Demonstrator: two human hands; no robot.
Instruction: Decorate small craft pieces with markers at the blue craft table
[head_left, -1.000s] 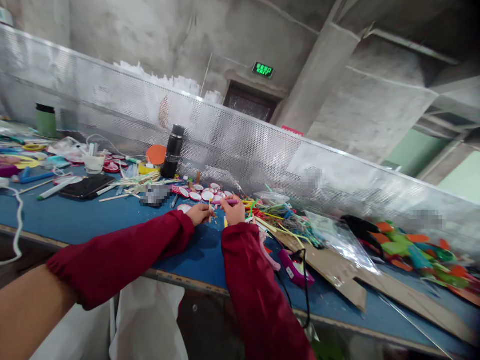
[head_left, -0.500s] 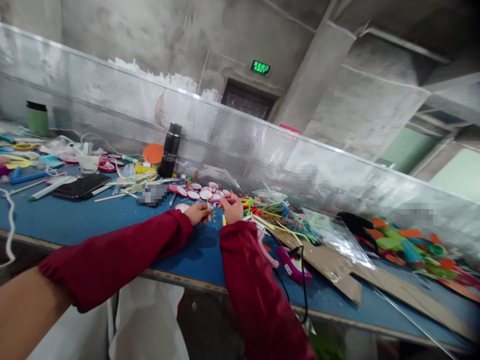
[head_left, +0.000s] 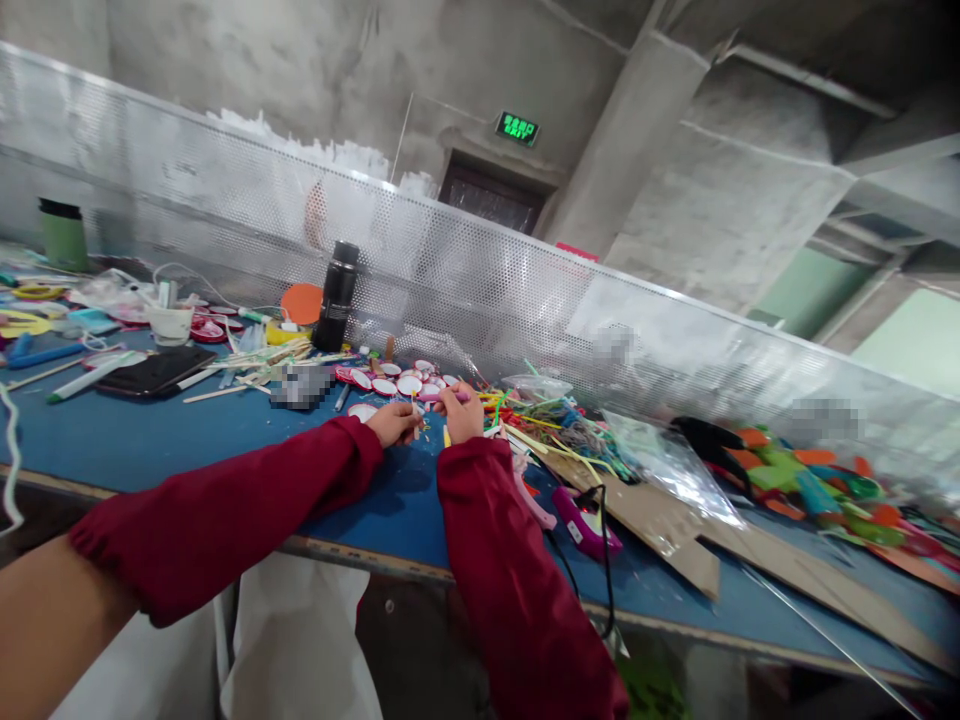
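Observation:
My left hand (head_left: 396,424) is closed in a pinch on a small pale stick with a yellow tip (head_left: 414,397), held upright above the blue tabletop (head_left: 405,490). Just to its right, my right hand (head_left: 462,414) is wrapped round a slim pink pen-like tool (head_left: 444,397). The tool lies nearly level, its end pointing left at the stick's top; whether they touch I cannot tell. Behind both hands lie several round white discs with red rims (head_left: 409,385). Tiny yellowish bits are scattered on the table between the hands.
A black bottle (head_left: 337,300) stands behind a dark phone (head_left: 155,373) and loose wooden sticks. Right of my hands are coloured strands (head_left: 570,435), a purple device with a black cable (head_left: 586,522) and cardboard strips (head_left: 667,530). A perforated metal screen (head_left: 480,290) runs along the back.
The view has shifted slightly, moving everything a little left and up in the picture. Both hands keep their hold, and the pink tool stays close to the stick's top.

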